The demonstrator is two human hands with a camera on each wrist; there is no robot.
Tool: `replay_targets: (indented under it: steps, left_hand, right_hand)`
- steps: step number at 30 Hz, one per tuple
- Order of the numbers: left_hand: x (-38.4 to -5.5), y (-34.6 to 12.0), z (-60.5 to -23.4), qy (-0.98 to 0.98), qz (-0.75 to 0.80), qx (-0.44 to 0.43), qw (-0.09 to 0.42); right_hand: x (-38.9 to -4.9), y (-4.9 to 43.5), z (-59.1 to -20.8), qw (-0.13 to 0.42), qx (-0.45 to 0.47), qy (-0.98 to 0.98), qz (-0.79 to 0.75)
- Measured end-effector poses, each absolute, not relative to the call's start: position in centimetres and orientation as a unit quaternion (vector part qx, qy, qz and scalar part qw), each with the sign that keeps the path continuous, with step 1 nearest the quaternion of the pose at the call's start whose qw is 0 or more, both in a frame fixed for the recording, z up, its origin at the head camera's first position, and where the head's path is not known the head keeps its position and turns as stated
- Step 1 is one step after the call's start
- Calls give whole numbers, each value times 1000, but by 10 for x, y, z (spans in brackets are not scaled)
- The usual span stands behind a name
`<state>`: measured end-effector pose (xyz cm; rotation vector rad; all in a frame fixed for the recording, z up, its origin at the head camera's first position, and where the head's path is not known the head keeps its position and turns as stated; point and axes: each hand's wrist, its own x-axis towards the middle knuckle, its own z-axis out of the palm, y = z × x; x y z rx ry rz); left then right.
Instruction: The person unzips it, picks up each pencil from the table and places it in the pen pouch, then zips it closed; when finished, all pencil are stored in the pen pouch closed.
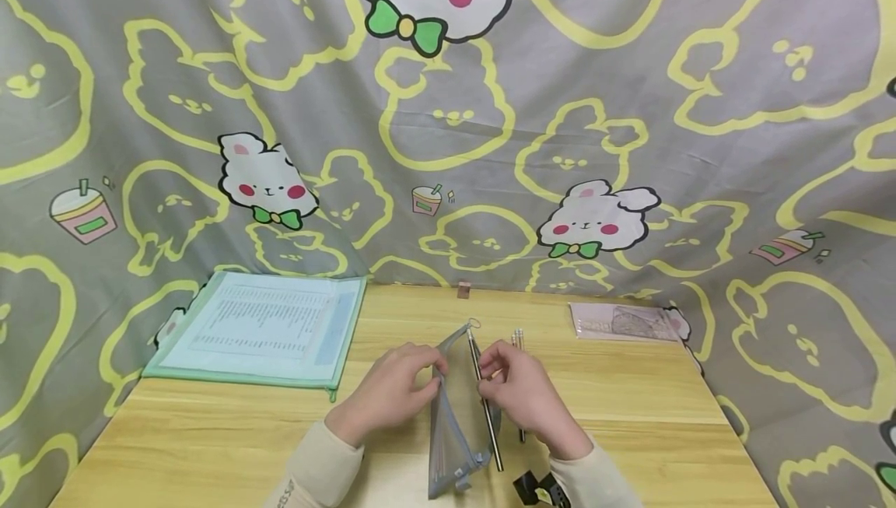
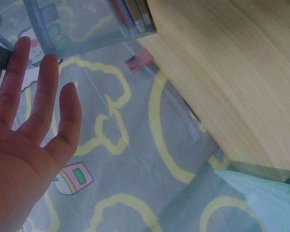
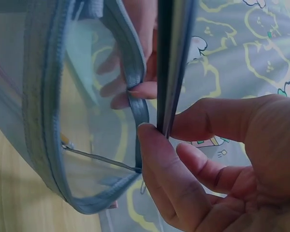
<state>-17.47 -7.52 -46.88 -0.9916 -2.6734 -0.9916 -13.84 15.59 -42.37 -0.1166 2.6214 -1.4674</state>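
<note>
A see-through blue-grey zip pouch (image 1: 448, 430) stands with its mouth open between the hands. At its near-left edge my left hand (image 1: 395, 383) pinches the zip border (image 3: 140, 92) between thumb and fingers. Inside lie several pencils (image 2: 133, 14), seen through the wall in the left wrist view. My right hand (image 1: 521, 387) holds a dark, silver-striped pencil (image 1: 488, 415) between thumb and fingertips, slanted along the pouch's right side. In the right wrist view the pencil (image 3: 173, 63) stands just outside the open zip edge. More pencils (image 1: 522, 436) lie on the table behind the right hand.
A teal-edged document bag (image 1: 241, 372) with a printed sheet lies at the left. A flat pale-pink packet (image 1: 591, 321) lies at the back right. Near the back edge sits a small pinkish block (image 1: 464, 290). A black object (image 1: 526, 486) is partly covered by the right sleeve. Patterned cloth (image 1: 448, 150) hangs behind.
</note>
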Motion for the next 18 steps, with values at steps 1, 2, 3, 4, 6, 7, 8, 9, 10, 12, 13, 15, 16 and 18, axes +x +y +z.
replay_targets:
  steps: [1,2,3,4,6,7,8,9,10,12,13,15,16,18]
  left_hand:
    - [-175,-75,-469,-883,-328,-329,62]
    - [-175,-75,-469,-883,-329,-330,62]
    - [-175,-75,-469,-882,-330,-331,61]
    - [-175,-75,-469,-881,-332,-332,61]
    - [-175,-75,-469,-879,-336,-334,58]
    - [-175,-75,-469,-878,-337,-334,57]
    - [-175,-75,-469,-878,-339,-334,55]
    - [-175,-75,-469,-877,-340,-334,53]
    - [-175,-75,-469,-878,-340,-334,53]
    - [-175,-75,-470,-879,-338,-333,53]
    - [-175,-75,-469,-879,-337,-333,53]
    - [-175,-75,-469,-880,-334,-332,55]
    - [-175,-75,-470,-881,-332,-332,57]
    - [-175,-75,-469,-881,-329,-333,59]
  right_hand:
    - [-139,155,-425,68,-40,869,-489]
    - [-139,155,-426,69,-41,868,-489]
    - [-139,154,-427,70,-42,867,-491]
    - [-139,153,-427,70,-42,866,-493]
    - [-140,152,-428,73,-43,865,-495]
    - [-140,152,-429,74,-43,865,-494]
    - [-140,152,-429,75,-43,865,-494]
    - [-141,151,-430,75,-43,866,-492]
    - [-141,151,-430,75,-44,867,-490]
    - [-142,150,-431,75,-46,872,-482]
    - [-142,150,-431,75,-48,872,-480]
    - [-144,149,-432,74,-52,874,-477]
    - [-144,148,-432,74,-53,876,-474]
    - [-145,147,-433,73,-53,878,-470]
